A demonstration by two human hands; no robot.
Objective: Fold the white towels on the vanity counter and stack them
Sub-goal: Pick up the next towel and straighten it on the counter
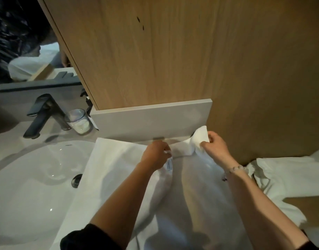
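A large white towel (119,177) lies spread over the vanity counter, its left part overlapping the sink's rim. My left hand (156,153) pinches the towel's far edge near a small care label (169,164). My right hand (215,146) grips the far right corner, which is lifted and folded up against the backsplash. A second white towel (285,177) lies crumpled at the right, beside my right forearm.
A white basin (28,177) with a dark drain (76,180) fills the left. Behind it stand a black faucet (42,114) and a glass tumbler (79,121). A grey backsplash (151,120) and wooden panels (173,51) close off the back and right.
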